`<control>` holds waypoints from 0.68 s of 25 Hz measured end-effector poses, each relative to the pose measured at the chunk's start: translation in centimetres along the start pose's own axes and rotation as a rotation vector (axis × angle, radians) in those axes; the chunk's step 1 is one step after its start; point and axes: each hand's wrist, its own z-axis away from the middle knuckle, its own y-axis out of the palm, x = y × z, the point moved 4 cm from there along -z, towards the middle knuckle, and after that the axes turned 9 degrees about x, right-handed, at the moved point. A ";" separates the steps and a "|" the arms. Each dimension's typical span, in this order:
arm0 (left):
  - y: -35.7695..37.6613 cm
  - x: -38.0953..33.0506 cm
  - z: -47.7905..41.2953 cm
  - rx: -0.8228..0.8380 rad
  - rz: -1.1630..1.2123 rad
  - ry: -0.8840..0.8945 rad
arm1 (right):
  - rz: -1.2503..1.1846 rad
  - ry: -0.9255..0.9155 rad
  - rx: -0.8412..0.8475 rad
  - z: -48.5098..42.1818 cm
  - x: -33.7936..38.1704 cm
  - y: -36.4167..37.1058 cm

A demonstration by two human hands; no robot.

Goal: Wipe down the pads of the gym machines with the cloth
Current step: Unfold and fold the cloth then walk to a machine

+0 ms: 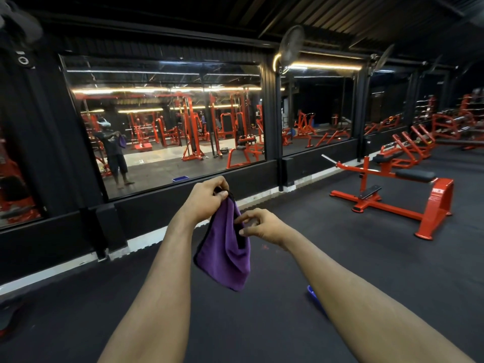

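Grip: left hand (pixel 207 197) pinches the top corner of the purple cloth (pixel 225 255) between thumb and curled fingers, so the cloth hangs free in mid-air with a dark trim down its edges. Right hand (pixel 262 226) sits at the cloth's right edge, just lower than the left. Its thumb and forefinger are curled against the trim, but I cannot tell whether they clamp it or only touch. Both forearms are bare and reach in from below the cloth.

Black floor (pixel 340 258) lies under the cloth. A blue tray (pixel 314 297) on the floor, below and right of the cloth, is partly hidden by the right forearm. A red machine (pixel 434 205) stands well right of the cloth and apart from it, with black pads (pixel 415 175) on top. A wall mirror (pixel 162 142) above and behind the cloth reflects a standing person holding the same purple cloth, with rows of red machines behind.
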 end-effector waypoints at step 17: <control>-2.2 0.7 3.1 -0.370 0.062 0.091 | 0.126 0.474 -0.381 0.0 2.2 -2.9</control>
